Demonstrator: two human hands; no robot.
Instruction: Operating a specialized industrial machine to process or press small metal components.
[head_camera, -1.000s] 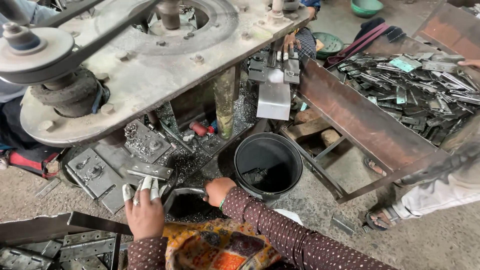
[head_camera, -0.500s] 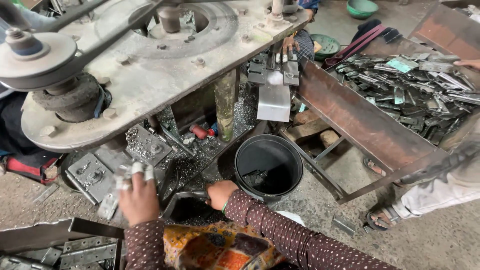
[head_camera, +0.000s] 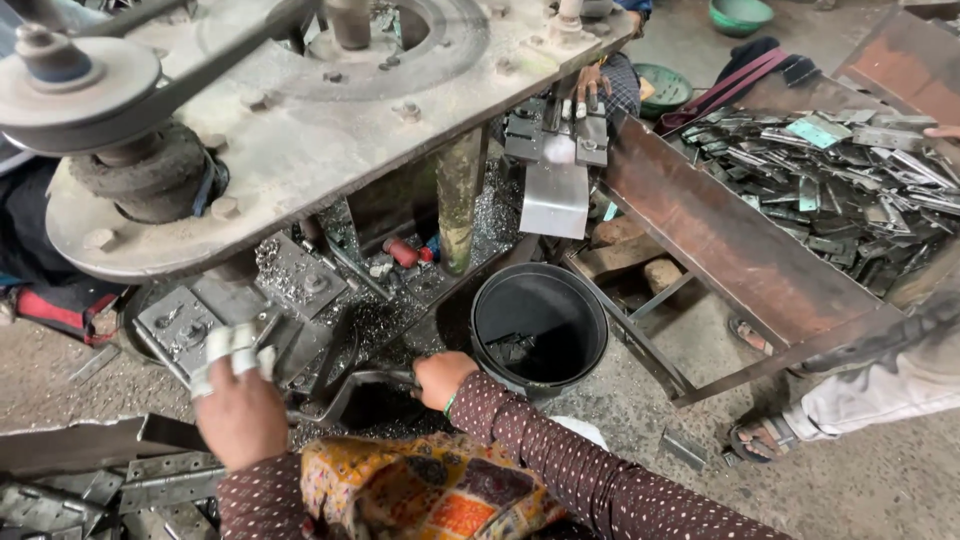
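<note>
Head view: right hand (head_camera: 442, 378) closed around dark metal scoop (head_camera: 345, 392); left hand (head_camera: 240, 405), taped fingers half-open, empty; keep the scoop level near the black bucket (head_camera: 540, 325).

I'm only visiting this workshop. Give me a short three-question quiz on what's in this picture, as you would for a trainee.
1. True or false: the black bucket stands on the floor under the grey machine table.
2. What is the right hand gripping? A) a dark metal handle B) a green bowl C) a red strap
3. Fill in: the fingers of the left hand are wrapped in white ____.

Key:
1. False; it stands beside the table, next to the rusty tray of metal pieces.
2. A
3. Tape or bandage; which one is hard to tell.
</note>
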